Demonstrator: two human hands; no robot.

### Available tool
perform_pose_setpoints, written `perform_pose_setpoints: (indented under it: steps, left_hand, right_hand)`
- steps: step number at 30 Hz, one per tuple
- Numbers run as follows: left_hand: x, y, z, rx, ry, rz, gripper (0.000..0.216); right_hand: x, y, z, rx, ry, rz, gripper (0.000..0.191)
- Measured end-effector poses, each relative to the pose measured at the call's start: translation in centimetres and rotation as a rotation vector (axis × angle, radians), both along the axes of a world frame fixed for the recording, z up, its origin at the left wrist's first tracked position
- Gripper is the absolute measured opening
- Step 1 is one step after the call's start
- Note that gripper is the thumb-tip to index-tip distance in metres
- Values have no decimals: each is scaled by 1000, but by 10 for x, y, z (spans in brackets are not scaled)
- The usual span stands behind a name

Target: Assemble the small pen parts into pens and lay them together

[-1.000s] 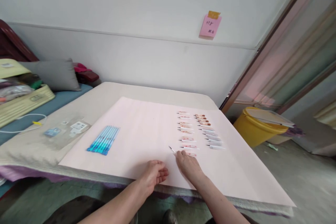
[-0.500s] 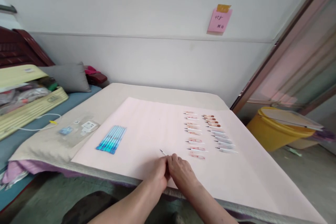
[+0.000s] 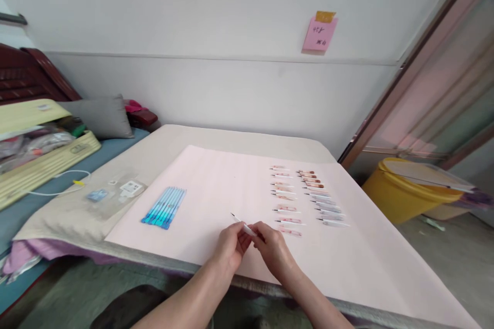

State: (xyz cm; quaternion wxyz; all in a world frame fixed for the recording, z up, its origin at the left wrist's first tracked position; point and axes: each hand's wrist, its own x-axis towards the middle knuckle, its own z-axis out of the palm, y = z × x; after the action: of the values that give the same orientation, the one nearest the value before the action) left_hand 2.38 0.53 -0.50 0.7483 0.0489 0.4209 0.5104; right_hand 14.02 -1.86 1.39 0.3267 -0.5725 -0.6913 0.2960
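Note:
A slim white pen [image 3: 249, 230] with a dark pointed tip slants up and to the left between my hands, above the near part of the pale pink sheet [image 3: 216, 175]. My left hand [image 3: 230, 243] grips it nearer the tip, fingers curled around. At its other end my right hand [image 3: 270, 244] pinches it, partly covering that end. To the right lie a column of pink-patterned pens [image 3: 287, 208] and a second column with brown pens [image 3: 312, 180] and greyish-blue pens [image 3: 330, 211], their dark tips pointing left. Left of my hands is a row of blue pens [image 3: 165, 207].
Beside the sheet, a clear plastic bag [image 3: 119, 200] lies on the cream table cover [image 3: 154, 149]. A yellow bin [image 3: 409, 195] stands on the floor at right. At left are a grey pillow [image 3: 104, 117] and an open pale yellow box [image 3: 50, 157]. A white wall stands behind.
My hands have drawn slightly apart, and more of the white pen shows between them. Its tip has shifted a little up and to the left. The laid-out pens keep their places.

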Motion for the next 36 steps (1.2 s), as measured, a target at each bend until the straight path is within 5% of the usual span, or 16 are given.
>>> perform_pose_setpoints:
  steps: [10, 17, 36]
  left_hand:
    - [-23, 12, 2, -41, 17, 192, 3]
    - [-40, 26, 5, -34, 0, 263, 4]
    - [-33, 17, 10, 52, 21, 229, 7]
  right_hand:
    - [26, 11, 13, -53, 295, -235, 19]
    - [34, 3, 28, 39, 200, -164, 16]
    - [23, 0, 20, 47, 184, -182, 16]
